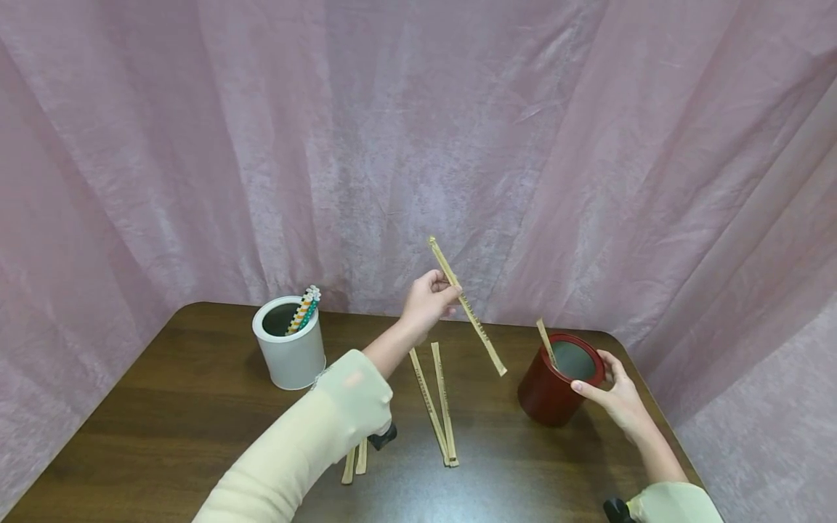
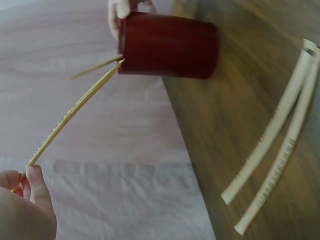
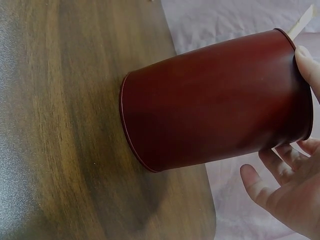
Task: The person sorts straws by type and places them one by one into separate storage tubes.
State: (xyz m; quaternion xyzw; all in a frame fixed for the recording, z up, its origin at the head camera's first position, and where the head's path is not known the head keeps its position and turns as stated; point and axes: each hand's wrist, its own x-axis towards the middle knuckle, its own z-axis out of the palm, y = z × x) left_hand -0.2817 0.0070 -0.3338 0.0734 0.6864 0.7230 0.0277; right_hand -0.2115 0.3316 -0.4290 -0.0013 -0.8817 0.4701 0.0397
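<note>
My left hand pinches a long, slim tan paper-wrapped stick with dark print along it. The stick is raised above the table and slants down to the right, its lower end left of a dark red canister. In the left wrist view, thumb and fingertips hold the stick near one end of what shows. My right hand grips the canister at its rim, thumb on the near side and fingers around the far side. Another tan stick stands inside, leaning on the rim. The canister's bottom is hidden from above.
Two tan sticks lie mid-table, their near ends touching. More tan sticks show partly beneath the left sleeve. At the left stands a white canister holding several patterned sticks. A pink curtain hangs behind the wooden table.
</note>
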